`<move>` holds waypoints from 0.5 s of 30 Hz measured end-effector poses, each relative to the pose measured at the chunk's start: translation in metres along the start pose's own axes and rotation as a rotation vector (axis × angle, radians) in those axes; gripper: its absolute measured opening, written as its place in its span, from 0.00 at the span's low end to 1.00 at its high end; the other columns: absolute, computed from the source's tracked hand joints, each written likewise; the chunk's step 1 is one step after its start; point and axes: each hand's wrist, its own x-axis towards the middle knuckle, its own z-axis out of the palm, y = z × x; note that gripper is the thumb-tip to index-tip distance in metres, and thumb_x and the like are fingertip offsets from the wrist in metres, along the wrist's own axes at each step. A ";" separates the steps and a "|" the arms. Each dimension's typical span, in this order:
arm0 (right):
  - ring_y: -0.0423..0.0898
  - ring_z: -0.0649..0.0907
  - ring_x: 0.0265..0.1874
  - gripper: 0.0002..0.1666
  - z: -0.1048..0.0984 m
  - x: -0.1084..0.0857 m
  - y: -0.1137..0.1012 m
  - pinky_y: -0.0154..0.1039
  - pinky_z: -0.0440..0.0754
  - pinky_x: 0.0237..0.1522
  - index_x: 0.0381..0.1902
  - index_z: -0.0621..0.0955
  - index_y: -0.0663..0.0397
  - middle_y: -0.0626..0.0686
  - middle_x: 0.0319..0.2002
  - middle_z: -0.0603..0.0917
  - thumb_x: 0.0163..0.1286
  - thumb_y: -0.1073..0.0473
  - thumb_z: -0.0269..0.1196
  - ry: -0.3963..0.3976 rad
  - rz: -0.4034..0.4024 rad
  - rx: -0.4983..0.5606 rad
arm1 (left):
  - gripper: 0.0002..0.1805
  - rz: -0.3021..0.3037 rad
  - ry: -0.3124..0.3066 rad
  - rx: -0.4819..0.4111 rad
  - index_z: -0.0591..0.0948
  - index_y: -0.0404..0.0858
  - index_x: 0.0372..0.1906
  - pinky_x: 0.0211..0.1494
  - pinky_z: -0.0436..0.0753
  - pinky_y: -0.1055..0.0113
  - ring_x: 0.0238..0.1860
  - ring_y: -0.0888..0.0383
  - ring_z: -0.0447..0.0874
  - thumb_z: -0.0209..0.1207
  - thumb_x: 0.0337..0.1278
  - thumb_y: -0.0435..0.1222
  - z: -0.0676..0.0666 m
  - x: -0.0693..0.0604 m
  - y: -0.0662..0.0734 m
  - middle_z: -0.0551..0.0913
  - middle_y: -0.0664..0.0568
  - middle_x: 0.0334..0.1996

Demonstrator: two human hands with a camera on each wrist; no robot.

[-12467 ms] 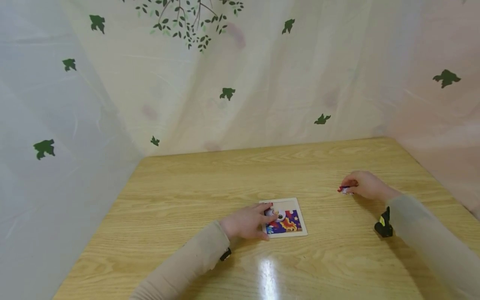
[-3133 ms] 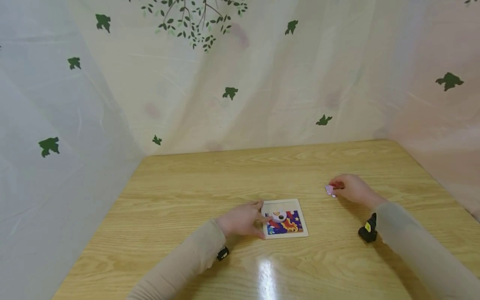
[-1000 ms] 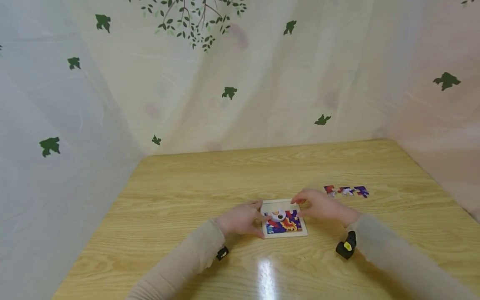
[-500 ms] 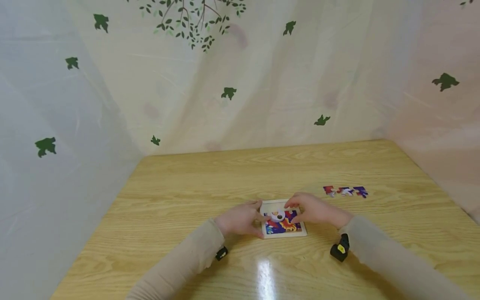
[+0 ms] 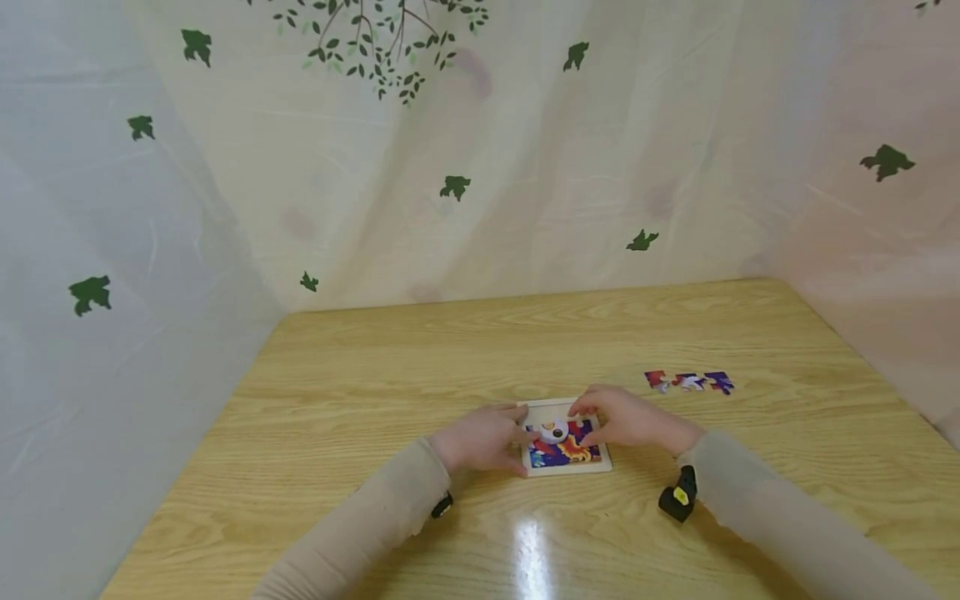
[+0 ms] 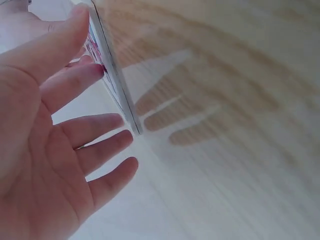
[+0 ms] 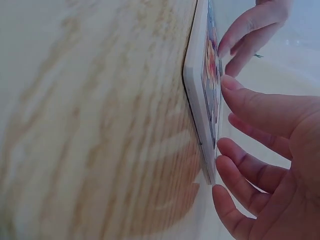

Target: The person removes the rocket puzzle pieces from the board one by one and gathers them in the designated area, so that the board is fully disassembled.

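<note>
A small jigsaw puzzle in a pale frame tray (image 5: 567, 469) lies flat on the table, showing a big-eyed character on purple and orange. Along the tray's upper part is a bare strip without pieces. My left hand (image 5: 477, 437) rests at the tray's left side, thumb at the near corner and a finger on the picture; its fingers look fairly straight in the left wrist view. From the right, my right hand (image 5: 626, 417) reaches over the tray, thumb on the picture and fingers lightly bent. No piece shows lifted between its fingers. Loose puzzle pieces (image 5: 688, 382) lie in a row at the right.
The wooden table (image 5: 375, 367) runs back to pale cloth walls (image 5: 525, 233) printed with leaves and birds. A black wrist camera (image 5: 678, 496) sits at the right sleeve, close over the tabletop.
My right hand set a puzzle piece down at the left end of the row, then came back left onto the tray. The left hand stays by the tray, its fingers shifted slightly.
</note>
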 end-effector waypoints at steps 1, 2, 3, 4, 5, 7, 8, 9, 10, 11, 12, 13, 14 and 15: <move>0.42 0.76 0.38 0.19 0.000 0.000 0.001 0.39 0.76 0.41 0.47 0.82 0.54 0.47 0.39 0.79 0.57 0.56 0.70 -0.003 -0.003 -0.001 | 0.34 -0.001 -0.002 0.005 0.70 0.49 0.66 0.72 0.62 0.57 0.71 0.47 0.60 0.60 0.54 0.55 -0.001 0.000 0.001 0.59 0.41 0.71; 0.42 0.76 0.38 0.19 0.001 0.001 0.001 0.38 0.76 0.41 0.46 0.82 0.53 0.47 0.39 0.79 0.57 0.56 0.70 -0.005 -0.003 0.003 | 0.35 0.000 -0.003 0.013 0.69 0.49 0.67 0.72 0.62 0.57 0.71 0.48 0.60 0.60 0.54 0.55 -0.002 0.000 0.002 0.60 0.42 0.71; 0.42 0.76 0.38 0.19 0.001 0.001 0.002 0.38 0.76 0.41 0.46 0.82 0.53 0.47 0.39 0.79 0.57 0.56 0.70 -0.007 -0.005 0.004 | 0.36 0.003 -0.003 0.020 0.69 0.49 0.67 0.72 0.62 0.58 0.71 0.49 0.60 0.60 0.54 0.55 -0.003 0.000 0.004 0.60 0.43 0.71; 0.42 0.77 0.38 0.19 0.001 0.001 0.002 0.38 0.76 0.41 0.46 0.82 0.54 0.47 0.39 0.79 0.57 0.56 0.70 -0.009 -0.008 0.004 | 0.37 0.004 -0.004 0.024 0.68 0.49 0.68 0.72 0.62 0.58 0.71 0.49 0.59 0.60 0.54 0.56 -0.004 0.000 0.005 0.59 0.44 0.71; 0.42 0.77 0.38 0.19 0.001 0.001 0.003 0.38 0.76 0.41 0.46 0.82 0.54 0.47 0.39 0.79 0.57 0.56 0.70 -0.010 -0.016 0.005 | 0.37 0.008 -0.006 0.028 0.67 0.49 0.69 0.72 0.62 0.58 0.71 0.50 0.59 0.60 0.53 0.56 -0.005 0.001 0.007 0.59 0.44 0.71; 0.43 0.77 0.39 0.18 0.002 0.002 0.004 0.39 0.77 0.42 0.46 0.82 0.55 0.47 0.39 0.79 0.57 0.57 0.70 -0.006 -0.023 0.004 | 0.39 0.020 -0.019 0.026 0.65 0.50 0.70 0.72 0.61 0.58 0.72 0.51 0.58 0.60 0.54 0.56 -0.005 0.002 0.010 0.58 0.46 0.72; 0.43 0.78 0.39 0.18 0.002 0.002 0.005 0.39 0.77 0.42 0.46 0.82 0.55 0.47 0.38 0.79 0.57 0.57 0.70 -0.003 -0.027 0.003 | 0.39 0.030 -0.026 0.029 0.65 0.50 0.70 0.72 0.62 0.58 0.72 0.52 0.58 0.60 0.53 0.56 -0.005 0.003 0.012 0.58 0.46 0.72; 0.43 0.78 0.39 0.18 0.002 0.002 0.005 0.39 0.77 0.42 0.46 0.82 0.55 0.48 0.38 0.79 0.57 0.57 0.70 0.001 -0.040 -0.001 | 0.39 0.036 -0.037 0.026 0.64 0.50 0.70 0.72 0.62 0.57 0.72 0.53 0.57 0.61 0.53 0.56 -0.005 0.005 0.013 0.58 0.47 0.73; 0.44 0.78 0.39 0.18 0.002 0.002 0.005 0.39 0.78 0.42 0.46 0.82 0.56 0.48 0.38 0.80 0.57 0.57 0.70 0.006 -0.055 -0.005 | 0.40 0.040 -0.050 0.028 0.64 0.51 0.70 0.72 0.63 0.56 0.72 0.54 0.56 0.61 0.53 0.57 -0.004 0.006 0.015 0.57 0.48 0.73; 0.44 0.79 0.39 0.18 0.003 0.003 0.005 0.39 0.78 0.42 0.46 0.82 0.56 0.48 0.38 0.80 0.57 0.58 0.70 0.008 -0.061 -0.006 | 0.40 0.045 -0.064 0.027 0.63 0.51 0.71 0.71 0.63 0.56 0.73 0.55 0.55 0.61 0.53 0.57 -0.003 0.007 0.017 0.56 0.48 0.73; 0.44 0.79 0.39 0.18 0.003 0.003 0.005 0.39 0.78 0.42 0.45 0.82 0.57 0.49 0.38 0.80 0.57 0.58 0.70 0.009 -0.064 -0.004 | 0.40 0.046 -0.078 0.026 0.63 0.52 0.71 0.71 0.63 0.55 0.73 0.55 0.54 0.61 0.53 0.57 -0.003 0.008 0.018 0.54 0.49 0.74; 0.44 0.79 0.39 0.18 0.003 0.003 0.006 0.39 0.78 0.42 0.46 0.82 0.57 0.49 0.38 0.79 0.57 0.58 0.70 0.007 -0.067 -0.004 | 0.41 0.047 -0.090 0.027 0.62 0.52 0.71 0.71 0.64 0.54 0.73 0.56 0.54 0.61 0.53 0.57 -0.002 0.009 0.020 0.53 0.50 0.74; 0.45 0.79 0.40 0.18 0.004 0.003 0.006 0.39 0.78 0.42 0.46 0.82 0.57 0.49 0.38 0.79 0.57 0.58 0.70 0.005 -0.070 -0.004 | 0.41 0.049 -0.099 0.033 0.61 0.52 0.71 0.71 0.64 0.54 0.73 0.57 0.53 0.61 0.53 0.57 -0.001 0.010 0.021 0.53 0.50 0.74; 0.45 0.79 0.40 0.18 0.004 0.003 0.006 0.39 0.78 0.42 0.46 0.82 0.57 0.49 0.39 0.79 0.57 0.58 0.70 0.001 -0.073 -0.004 | 0.41 0.048 -0.108 0.036 0.61 0.53 0.71 0.71 0.64 0.53 0.74 0.57 0.53 0.61 0.53 0.57 -0.001 0.010 0.022 0.52 0.51 0.75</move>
